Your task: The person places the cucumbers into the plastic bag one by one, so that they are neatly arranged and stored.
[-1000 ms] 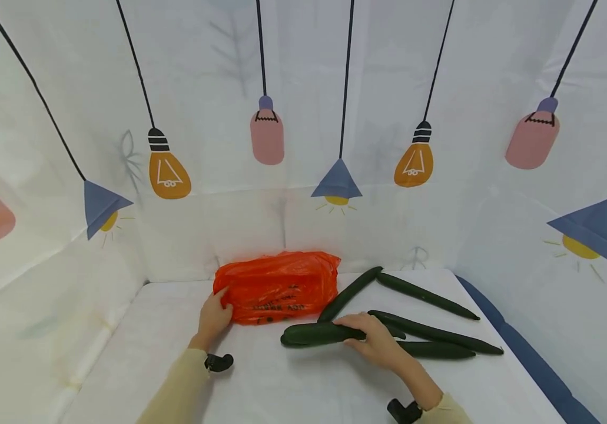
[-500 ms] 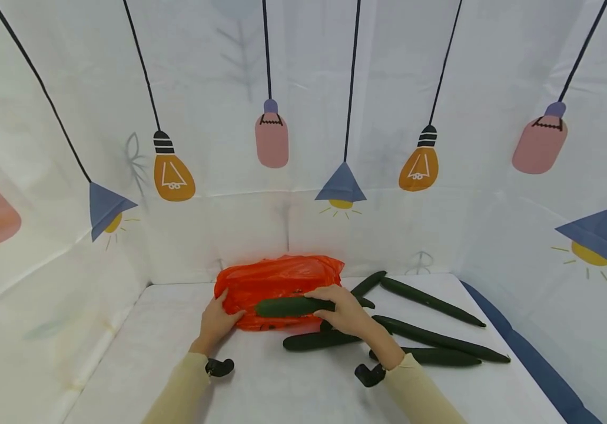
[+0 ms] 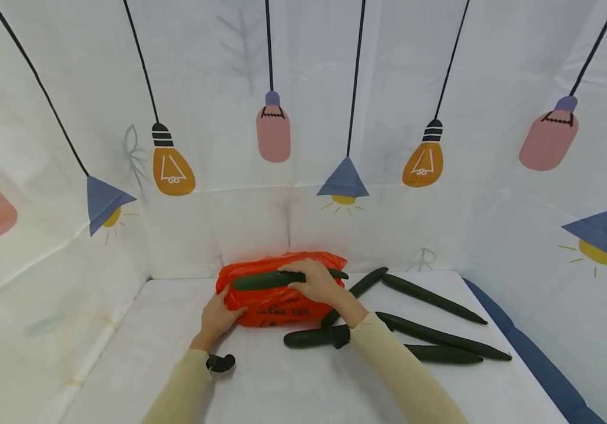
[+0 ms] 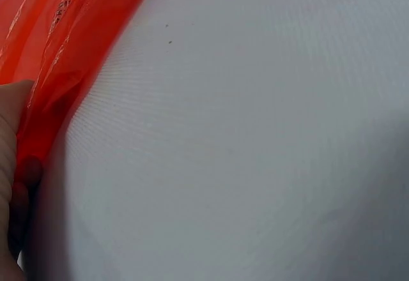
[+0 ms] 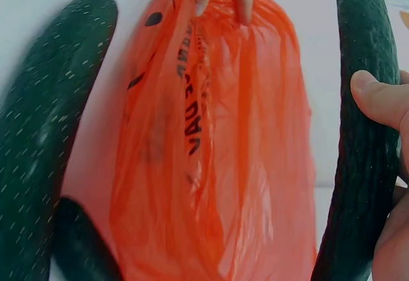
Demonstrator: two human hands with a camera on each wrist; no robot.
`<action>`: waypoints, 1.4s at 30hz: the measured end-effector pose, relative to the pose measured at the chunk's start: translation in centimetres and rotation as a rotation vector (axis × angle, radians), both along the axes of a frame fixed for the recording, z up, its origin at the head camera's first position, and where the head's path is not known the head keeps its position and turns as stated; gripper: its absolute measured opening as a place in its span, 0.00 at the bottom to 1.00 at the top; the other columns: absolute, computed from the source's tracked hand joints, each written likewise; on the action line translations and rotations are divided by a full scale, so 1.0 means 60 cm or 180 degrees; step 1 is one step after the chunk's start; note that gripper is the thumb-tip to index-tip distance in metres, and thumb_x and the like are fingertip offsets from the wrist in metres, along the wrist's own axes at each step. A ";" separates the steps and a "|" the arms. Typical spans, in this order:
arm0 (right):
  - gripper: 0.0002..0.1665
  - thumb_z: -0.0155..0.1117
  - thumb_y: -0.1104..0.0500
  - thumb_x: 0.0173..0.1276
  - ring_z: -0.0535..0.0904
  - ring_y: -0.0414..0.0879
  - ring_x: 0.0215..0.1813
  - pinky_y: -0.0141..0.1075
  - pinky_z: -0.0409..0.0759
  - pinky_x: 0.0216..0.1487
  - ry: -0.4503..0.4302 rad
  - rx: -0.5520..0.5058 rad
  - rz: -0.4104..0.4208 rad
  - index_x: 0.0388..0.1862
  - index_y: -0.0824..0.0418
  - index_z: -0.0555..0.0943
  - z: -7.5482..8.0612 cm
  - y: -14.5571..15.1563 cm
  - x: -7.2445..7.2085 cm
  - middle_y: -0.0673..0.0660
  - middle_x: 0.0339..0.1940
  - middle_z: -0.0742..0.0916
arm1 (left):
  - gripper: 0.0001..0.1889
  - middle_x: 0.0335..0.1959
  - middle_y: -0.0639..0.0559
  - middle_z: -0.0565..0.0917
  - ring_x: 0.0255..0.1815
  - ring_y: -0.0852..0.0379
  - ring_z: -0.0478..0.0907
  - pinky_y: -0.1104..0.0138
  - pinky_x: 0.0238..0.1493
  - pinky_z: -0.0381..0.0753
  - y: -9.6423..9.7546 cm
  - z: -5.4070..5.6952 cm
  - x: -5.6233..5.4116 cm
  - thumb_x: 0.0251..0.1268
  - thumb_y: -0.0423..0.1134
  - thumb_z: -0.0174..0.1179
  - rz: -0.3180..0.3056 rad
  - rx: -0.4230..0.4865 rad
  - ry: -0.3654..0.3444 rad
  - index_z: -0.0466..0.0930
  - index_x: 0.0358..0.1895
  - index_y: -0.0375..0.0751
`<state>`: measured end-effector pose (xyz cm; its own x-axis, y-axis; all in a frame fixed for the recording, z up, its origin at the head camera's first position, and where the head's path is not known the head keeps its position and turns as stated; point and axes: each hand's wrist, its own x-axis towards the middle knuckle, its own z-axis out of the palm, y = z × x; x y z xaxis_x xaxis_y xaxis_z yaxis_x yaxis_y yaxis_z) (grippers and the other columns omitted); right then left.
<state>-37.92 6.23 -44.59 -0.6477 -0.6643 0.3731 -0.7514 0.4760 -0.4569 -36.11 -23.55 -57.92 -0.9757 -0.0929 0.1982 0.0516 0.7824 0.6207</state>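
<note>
An orange-red plastic bag (image 3: pixel 282 312) with black print lies near the back of the white table. My left hand (image 3: pixel 218 315) grips its left end; in the left wrist view the thumb is on the near side of the bag (image 4: pixel 70 45) and other fingers show beneath. My right hand (image 3: pixel 316 285) holds a long green cucumber (image 3: pixel 261 281) sideways over the bag. In the right wrist view the thumb lies along this cucumber (image 5: pixel 364 159), and part of the hand is cut off at the frame edge.
Several more cucumbers lie on the table: one in front of the bag (image 3: pixel 305 338), one slanting by its right end (image 3: pixel 369 282), another at the back right (image 3: pixel 433 298), and two together at the right (image 3: pixel 441 337). A white printed sheet (image 3: pixel 303 218) encloses the back and sides.
My right hand has lifted one cucumber off the table and carried it left and away from me, over the bag. My left hand has stayed at the bag's left end.
</note>
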 end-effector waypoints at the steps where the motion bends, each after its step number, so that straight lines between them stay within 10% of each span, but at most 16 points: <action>1: 0.27 0.69 0.61 0.64 0.75 0.42 0.59 0.40 0.73 0.60 -0.0037 0.0030 -0.0013 0.63 0.50 0.79 0.001 -0.006 -0.005 0.44 0.59 0.81 | 0.47 0.62 0.29 0.72 0.59 0.32 0.71 0.40 0.56 0.70 -0.001 0.003 0.000 0.53 0.51 0.70 0.0006 -0.0026 -0.0016 0.60 0.72 0.31; 19: 0.25 0.68 0.60 0.65 0.74 0.40 0.62 0.35 0.70 0.63 -0.0018 0.0012 0.0178 0.62 0.52 0.80 0.020 -0.119 -0.026 0.47 0.59 0.82 | 0.43 0.61 0.37 0.75 0.56 0.36 0.76 0.40 0.53 0.73 0.000 -0.006 -0.010 0.53 0.54 0.68 0.0012 -0.0175 0.0081 0.63 0.72 0.42; 42: 0.26 0.69 0.60 0.64 0.74 0.45 0.63 0.40 0.75 0.58 -0.0658 0.0243 -0.0344 0.62 0.47 0.80 -0.058 -0.082 -0.097 0.45 0.60 0.81 | 0.47 0.61 0.30 0.73 0.57 0.33 0.73 0.42 0.53 0.73 0.002 0.005 -0.008 0.52 0.54 0.70 0.0050 -0.0223 -0.0082 0.62 0.71 0.30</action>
